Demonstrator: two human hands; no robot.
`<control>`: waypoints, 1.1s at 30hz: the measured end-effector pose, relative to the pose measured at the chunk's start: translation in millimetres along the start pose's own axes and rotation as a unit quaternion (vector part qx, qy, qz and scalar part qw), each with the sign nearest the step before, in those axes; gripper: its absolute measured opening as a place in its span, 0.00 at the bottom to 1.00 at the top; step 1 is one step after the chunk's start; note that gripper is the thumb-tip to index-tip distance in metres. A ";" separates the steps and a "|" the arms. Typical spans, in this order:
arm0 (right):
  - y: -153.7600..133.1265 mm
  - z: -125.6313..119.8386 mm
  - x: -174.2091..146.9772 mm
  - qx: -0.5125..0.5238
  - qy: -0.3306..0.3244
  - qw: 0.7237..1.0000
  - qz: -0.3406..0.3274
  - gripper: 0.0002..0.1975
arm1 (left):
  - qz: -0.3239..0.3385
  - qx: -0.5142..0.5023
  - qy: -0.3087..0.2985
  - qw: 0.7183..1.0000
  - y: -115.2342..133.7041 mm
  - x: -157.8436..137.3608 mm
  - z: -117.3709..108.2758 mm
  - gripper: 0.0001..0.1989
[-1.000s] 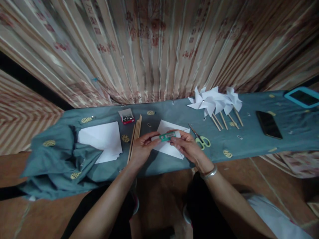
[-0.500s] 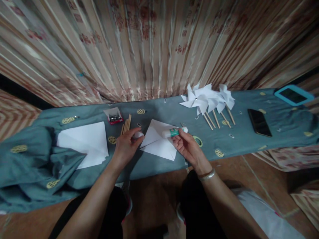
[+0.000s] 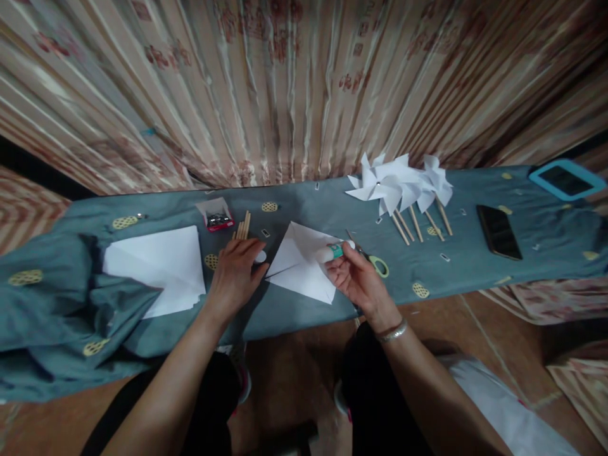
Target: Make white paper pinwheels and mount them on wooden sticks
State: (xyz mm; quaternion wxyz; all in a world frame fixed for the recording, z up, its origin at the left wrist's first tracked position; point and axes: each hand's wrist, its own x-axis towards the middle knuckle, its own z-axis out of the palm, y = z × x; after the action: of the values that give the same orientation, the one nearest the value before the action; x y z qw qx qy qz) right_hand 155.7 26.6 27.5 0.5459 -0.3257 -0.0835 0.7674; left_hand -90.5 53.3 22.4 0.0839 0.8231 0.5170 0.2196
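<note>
My right hand grips a white and green glue stick, its uncapped white end pointing left above a folded sheet of white paper. To the left, my left hand is low over the cloth, thumb and fingers apart around a small round white cap. The cap seems to rest on the cloth; whether a finger still touches it is hard to see. The paper lies with flaps folded towards its middle. Green-handled scissors lie just beyond my right hand.
Wooden sticks and a small box of metal pins lie behind my left hand. White paper sheets are stacked at left. Several paper pinwheels, a black phone and a blue-framed tablet are at right. Curtains hang behind.
My left hand has lowered the cap towards the cloth and its fingers have spread around it. The glue stick in my right hand has tilted slightly and stays over the paper.
</note>
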 end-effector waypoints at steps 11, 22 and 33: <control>-1.6 1.5 -1.3 -0.022 -0.031 0.999 0.024 0.10 | 0.026 -0.067 0.081 0.994 29.1 8.4 0.3 0.25; 2.8 8.7 -10.0 -0.116 -0.029 0.991 -0.059 0.15 | -0.144 -0.484 0.043 0.862 69.9 9.9 -1.0 0.27; 3.2 12.8 -11.5 -0.192 -0.020 0.979 -0.066 0.18 | -0.273 -0.666 0.073 0.691 74.7 15.9 11.8 0.16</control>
State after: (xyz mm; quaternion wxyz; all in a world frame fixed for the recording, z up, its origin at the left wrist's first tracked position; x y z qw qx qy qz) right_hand 147.8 18.0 40.5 0.5211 -0.4030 -0.2617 0.7053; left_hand -18.5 34.8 43.6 0.6283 0.3553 0.4418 0.5327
